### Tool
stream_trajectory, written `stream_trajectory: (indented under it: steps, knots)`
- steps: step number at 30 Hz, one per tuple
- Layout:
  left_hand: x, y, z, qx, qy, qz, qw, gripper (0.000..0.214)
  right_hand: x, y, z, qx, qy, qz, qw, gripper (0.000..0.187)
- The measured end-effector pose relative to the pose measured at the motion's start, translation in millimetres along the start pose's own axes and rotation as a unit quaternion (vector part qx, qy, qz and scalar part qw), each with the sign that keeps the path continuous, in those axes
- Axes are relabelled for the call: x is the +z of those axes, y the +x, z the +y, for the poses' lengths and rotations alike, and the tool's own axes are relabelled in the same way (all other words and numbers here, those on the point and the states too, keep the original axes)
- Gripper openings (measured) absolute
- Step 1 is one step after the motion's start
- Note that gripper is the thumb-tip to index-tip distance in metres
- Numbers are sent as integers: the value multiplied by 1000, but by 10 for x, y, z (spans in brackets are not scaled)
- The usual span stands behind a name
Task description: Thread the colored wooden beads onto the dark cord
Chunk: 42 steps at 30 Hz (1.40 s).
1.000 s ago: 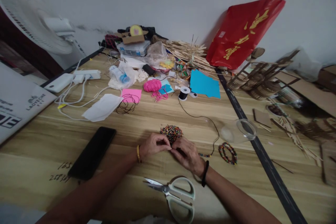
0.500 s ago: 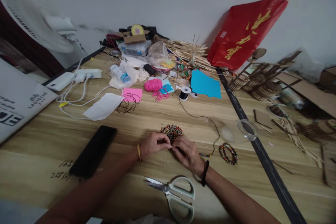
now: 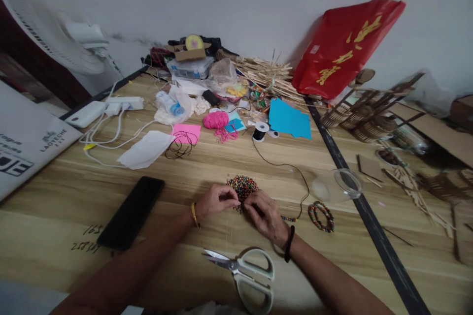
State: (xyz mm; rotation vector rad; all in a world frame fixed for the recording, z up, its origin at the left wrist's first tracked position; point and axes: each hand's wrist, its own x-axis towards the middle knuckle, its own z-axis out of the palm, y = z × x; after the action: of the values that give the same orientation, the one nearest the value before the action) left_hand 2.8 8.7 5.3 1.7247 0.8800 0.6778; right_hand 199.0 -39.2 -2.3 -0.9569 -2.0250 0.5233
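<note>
My left hand [image 3: 215, 200] and my right hand [image 3: 265, 215] meet fingertip to fingertip at the near edge of a heap of small multicoloured beads [image 3: 242, 185] on the wooden table [image 3: 207, 167]. Both hands are pinched shut; what they pinch is too small to name. A thin black cord [image 3: 291, 170] runs from a black spool [image 3: 260, 131] round to my right hand, with a few beads strung on it [image 3: 288, 218]. A finished bead bracelet [image 3: 320, 215] lies to the right.
Scissors [image 3: 247, 271] lie just in front of my wrists. A black phone [image 3: 131, 212] rests at the left, a clear plastic cup [image 3: 337, 184] on its side at the right. Pink yarn [image 3: 215, 120], blue paper [image 3: 288, 119], a red bag [image 3: 342, 47] and a fan [image 3: 48, 24] stand behind.
My hands have crept slightly farther toward the bead heap, fingertips staying together. Nothing else has moved.
</note>
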Motion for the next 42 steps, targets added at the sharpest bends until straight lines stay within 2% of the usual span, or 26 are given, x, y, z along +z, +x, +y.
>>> stream_trajectory:
  steps: [3, 7, 15, 18, 25, 42]
  knots:
    - [-8, -4, -1, -7, 12, 11, 1000, 17, 14, -8, 21, 12, 10, 16, 1000, 9]
    - [4, -17, -14, -8, 60, -14, 998, 10, 21, -12, 33, 14, 9, 24, 1000, 8]
    - [13, -37, -11, 100, 201, -71, 972, 5, 21, -11, 40, 14, 11, 23, 1000, 8]
    - [35, -41, -38, 122, 232, -80, 962, 7, 26, -11, 40, 17, 10, 20, 1000, 9]
    - [67, -39, -89, 116, 274, -79, 951, 9, 14, 2, 16, 14, 9, 18, 1000, 9]
    - [76, -25, -54, 98, 293, -71, 948, 11, 20, 7, 15, 18, 13, 21, 1000, 9]
